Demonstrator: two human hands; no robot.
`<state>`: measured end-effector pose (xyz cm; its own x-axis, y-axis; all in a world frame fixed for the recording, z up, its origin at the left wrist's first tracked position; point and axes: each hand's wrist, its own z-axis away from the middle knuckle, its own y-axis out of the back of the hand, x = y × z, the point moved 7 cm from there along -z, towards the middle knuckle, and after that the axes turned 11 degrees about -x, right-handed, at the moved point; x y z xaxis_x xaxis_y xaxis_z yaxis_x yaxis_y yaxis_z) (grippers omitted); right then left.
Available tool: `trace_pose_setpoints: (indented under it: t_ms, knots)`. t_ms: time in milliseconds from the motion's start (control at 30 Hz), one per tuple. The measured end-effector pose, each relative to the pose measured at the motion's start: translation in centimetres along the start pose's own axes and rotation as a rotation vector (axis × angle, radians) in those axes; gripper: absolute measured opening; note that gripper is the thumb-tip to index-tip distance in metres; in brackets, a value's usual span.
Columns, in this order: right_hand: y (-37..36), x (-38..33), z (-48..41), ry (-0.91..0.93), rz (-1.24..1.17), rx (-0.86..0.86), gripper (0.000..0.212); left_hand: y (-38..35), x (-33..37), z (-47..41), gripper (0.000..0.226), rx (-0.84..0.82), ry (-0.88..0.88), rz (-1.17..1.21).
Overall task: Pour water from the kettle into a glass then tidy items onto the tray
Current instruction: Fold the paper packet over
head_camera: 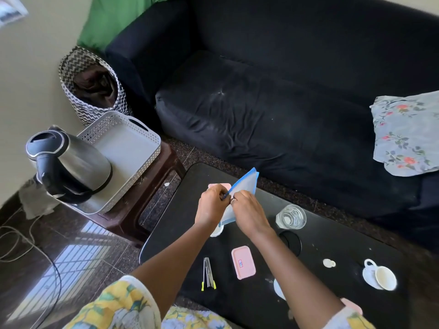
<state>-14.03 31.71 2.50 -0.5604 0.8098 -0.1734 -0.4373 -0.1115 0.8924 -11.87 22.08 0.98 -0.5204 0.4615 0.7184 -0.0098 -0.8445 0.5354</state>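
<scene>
Pinching bag's (244,184) blue edge with left hand (212,203) and right hand (248,213), fingers (241,195) curled tight on it, holding it above table (332,245). Noting kettle (71,162) standing in tray (118,115) on stool (152,193), well left; glass (291,216) on table near right hand.

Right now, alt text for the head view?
Left hand and right hand pinch a blue-edged zip bag above a table holding a glass, pink lid, tongs and teacup. A kettle stands in the grey tray at left.

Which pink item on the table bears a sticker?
The pink lid lying right of the tongs; the pink box behind the bag and the pink piece at the near edge show none.
</scene>
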Motion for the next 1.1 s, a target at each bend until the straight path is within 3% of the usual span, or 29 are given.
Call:
trace_pose_setpoints:
  t_ms: [100, 167, 300, 500, 733, 967, 1100]
  knots:
    - [-0.5, 0.2, 0.2, 0.11, 0.202, -0.185, 0.043, 0.5, 0.4, -0.2, 0.006, 0.041, -0.02, 0.035]
    - [-0.4, 0.7, 0.8, 0.085, 0.278, -0.288, 0.042, 0.5, 0.9, -0.3, 0.005, 0.041, -0.034, 0.049]
    - [-0.1, 1.9, 0.9, -0.039, 0.176, -0.434, 0.037, 0.5, 1.8, -0.5, 0.005, 0.042, -0.089, 0.012]
    - [-0.9, 4.2, -0.4, -0.299, -0.032, -0.499, 0.032, -1.5, 2.7, -0.1, 0.005, -0.048, -0.179, -0.058]
    - [-4.3, 7.6, -1.0, -0.468, -0.151, -0.582, 0.036, -2.3, 2.5, -0.4, 0.005, -0.049, -0.194, -0.058]
    - [-7.2, 9.1, -0.5, -0.579, -0.339, -0.616, 0.041, -2.8, 2.7, -1.1, 0.007, -0.095, -0.196, -0.059]
    - [-7.0, 9.1, -0.2, -0.536, -0.27, -0.617, 0.04, -3.2, 2.7, -1.2, 0.007, -0.113, -0.193, -0.049]
